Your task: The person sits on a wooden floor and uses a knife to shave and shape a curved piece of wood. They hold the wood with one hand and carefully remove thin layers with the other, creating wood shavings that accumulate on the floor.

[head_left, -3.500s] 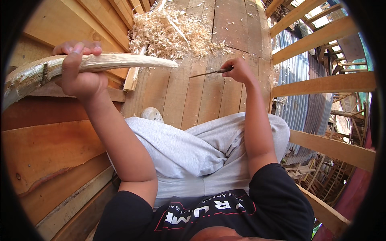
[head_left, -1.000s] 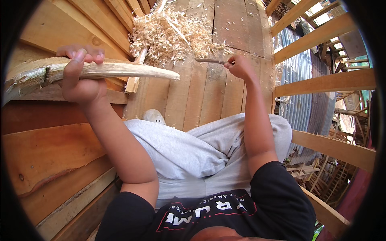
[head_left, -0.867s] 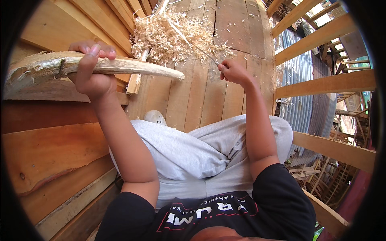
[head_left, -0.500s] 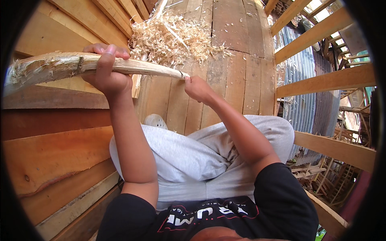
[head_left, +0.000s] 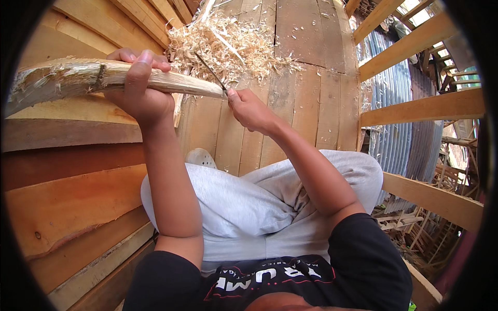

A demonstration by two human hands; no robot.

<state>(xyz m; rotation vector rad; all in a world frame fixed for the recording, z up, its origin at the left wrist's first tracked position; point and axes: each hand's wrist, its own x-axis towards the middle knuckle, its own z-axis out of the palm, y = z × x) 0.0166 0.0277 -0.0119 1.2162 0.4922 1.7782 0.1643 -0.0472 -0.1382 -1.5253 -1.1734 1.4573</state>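
A pale, rough-shaved wooden pole (head_left: 54, 78) slants in from the left rim and tapers toward the middle, with frayed fibres along it and a dark mark across it. My left hand (head_left: 141, 96) is closed around the pole, thumb over the top. At the thin end, my right hand (head_left: 251, 111) grips a slim dark knife (head_left: 210, 70). Its narrow blade points up and to the left, crossing close to the pole's tip; whether it touches the wood I cannot tell. The knife's handle is hidden in my fist.
Curly wood shavings (head_left: 228, 44) are heaped on the plank floor (head_left: 306, 103) beyond my hands. Stacked boards (head_left: 78, 207) line the left side. To the right runs a slatted wooden railing (head_left: 425, 109), with corrugated metal sheets (head_left: 389, 98) beyond it. My crossed legs lie below.
The knife blade, barely visible before at the pole's tip, now shows at length, angled up and left. My right hand has shifted slightly left and up; my left hand keeps its hold.
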